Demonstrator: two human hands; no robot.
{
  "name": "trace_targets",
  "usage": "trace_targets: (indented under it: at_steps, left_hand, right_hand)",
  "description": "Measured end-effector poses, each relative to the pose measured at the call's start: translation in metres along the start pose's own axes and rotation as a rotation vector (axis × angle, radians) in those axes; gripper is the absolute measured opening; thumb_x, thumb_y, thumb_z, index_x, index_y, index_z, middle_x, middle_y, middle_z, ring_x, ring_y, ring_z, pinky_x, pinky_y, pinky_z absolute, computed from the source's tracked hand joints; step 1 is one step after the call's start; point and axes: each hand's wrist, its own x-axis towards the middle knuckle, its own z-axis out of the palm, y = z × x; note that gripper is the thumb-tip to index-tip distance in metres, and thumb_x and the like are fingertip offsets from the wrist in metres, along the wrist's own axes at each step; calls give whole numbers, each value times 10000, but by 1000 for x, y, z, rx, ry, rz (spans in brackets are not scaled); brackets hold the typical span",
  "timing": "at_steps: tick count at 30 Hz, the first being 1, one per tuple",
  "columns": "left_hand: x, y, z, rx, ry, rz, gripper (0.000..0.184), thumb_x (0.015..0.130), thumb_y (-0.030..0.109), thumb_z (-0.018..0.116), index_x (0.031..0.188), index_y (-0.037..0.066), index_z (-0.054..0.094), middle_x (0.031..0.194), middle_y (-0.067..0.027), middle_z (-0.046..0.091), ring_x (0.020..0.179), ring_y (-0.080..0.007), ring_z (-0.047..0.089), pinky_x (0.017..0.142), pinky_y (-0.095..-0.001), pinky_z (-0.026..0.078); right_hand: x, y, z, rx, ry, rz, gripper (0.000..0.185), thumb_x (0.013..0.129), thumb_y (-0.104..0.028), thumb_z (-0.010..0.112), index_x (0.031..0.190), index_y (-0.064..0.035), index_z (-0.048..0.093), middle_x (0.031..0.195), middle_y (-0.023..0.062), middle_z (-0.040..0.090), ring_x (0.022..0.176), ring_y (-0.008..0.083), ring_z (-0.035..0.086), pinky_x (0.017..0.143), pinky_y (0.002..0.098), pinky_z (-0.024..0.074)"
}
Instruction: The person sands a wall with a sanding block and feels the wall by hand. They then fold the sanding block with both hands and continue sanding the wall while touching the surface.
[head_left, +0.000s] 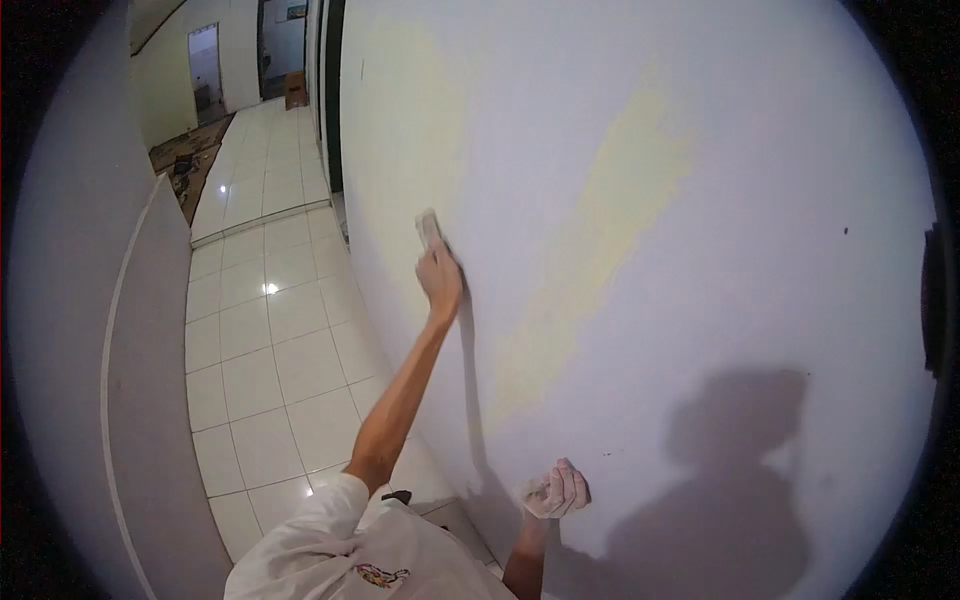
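Pale block (428, 228), long axis near upright, juts just above the left hand (440, 280) gripping it at the wall (780, 230), well apart from the lower right hand (560, 490), whose fingers curl, contents unclear.

Wall (760, 230) blocking, room leftward (over tiles (305, 375))

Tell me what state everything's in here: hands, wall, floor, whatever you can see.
Wall: lilac, marked with yellowish patches
Left hand: closed on pale block
Pale block: gripped, held up at wall
Right hand: curled, whitish; contents unclear
Tiled floor: shiny
White shirt: creased
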Motion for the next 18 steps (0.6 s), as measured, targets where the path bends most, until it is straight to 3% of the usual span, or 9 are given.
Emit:
trace_targets:
  at_steps: [2, 3, 5, 8, 11, 12, 15, 17, 18]
  left_hand:
    - [25, 66, 12, -40, -50, 91, 677, 1099, 406, 370, 632, -63, 511, 524, -37, 400, 529, -149, 390, 527, -399, 343]
    - [34, 102, 22, -120, -2, 263, 648, 1094, 377, 373, 644, -68, 509, 523, -58, 410, 528, -163, 408, 543, -414, 356]
    - [62, 161, 31, -83, -89, 341, 621, 1083, 355, 373, 665, -82, 513, 542, -139, 464, 530, -227, 447, 578, -442, 388]
    - [82, 223, 41, -28, -39, 530, 584, 1065, 305, 374, 680, -93, 557, 527, -211, 509, 500, -319, 508, 591, -487, 427]
    - [79, 217, 30, 43, -108, 639, 555, 1063, 260, 364, 660, -82, 531, 524, -225, 511, 475, -341, 520, 559, -493, 414]
    - [80, 203, 28, 99, -95, 793, 540, 1073, 230, 358, 642, -64, 499, 518, -214, 504, 448, -348, 491, 528, -487, 392]
    - [65, 158, 21, 47, -103, 667, 503, 1087, 200, 381, 658, -48, 466, 512, -181, 398, 435, -213, 401, 484, -433, 341]
    - [59, 112, 11, 130, -130, 593, 439, 1091, 187, 383, 859, -98, 623, 538, -159, 357, 468, -156, 363, 473, -388, 328]
    - [50, 94, 9, 108, -104, 596, 373, 1092, 181, 381, 1055, -98, 625, 548, -142, 373, 480, -151, 357, 471, -375, 330]
  right_hand:
    - [3, -1, -2, -17, -18, 3, 144, 907, -37, 544, 1039, -40, 601, 974, 100, 701, 1070, 259, 525, 903, 358, 449]
    - [4, -2, -3, -28, -38, 5, 146, 907, -41, 545, 1041, -40, 603, 975, 102, 700, 1078, 260, 520, 895, 359, 449]
    - [2, -2, -1, -24, -32, 9, 149, 905, -40, 548, 1042, -40, 606, 975, 99, 701, 1081, 262, 520, 892, 358, 450]
    - [-3, -1, 4, -13, 5, 15, 158, 898, -38, 552, 1044, -42, 613, 981, 94, 703, 1085, 268, 520, 885, 359, 453]
    - [-5, 1, 1, -10, 23, 15, 178, 883, -37, 549, 1046, -43, 618, 994, 90, 708, 1091, 274, 523, 883, 361, 456]
    - [-4, 0, 2, -11, 14, 13, 193, 871, -38, 544, 1049, -43, 620, 1001, 88, 710, 1095, 276, 524, 884, 362, 457]
    - [-7, 0, -1, -5, -12, 18, 212, 850, -48, 536, 1044, -48, 622, 1001, 83, 712, 1094, 272, 525, 882, 362, 459]
    - [-8, 0, 0, -29, -7, 26, 239, 833, -53, 533, 1052, -49, 627, 995, 74, 713, 1087, 267, 525, 894, 360, 453]
    - [-6, 0, 1, -19, 6, 23, 232, 843, -54, 537, 1056, -51, 627, 994, 73, 713, 1084, 265, 525, 897, 360, 449]
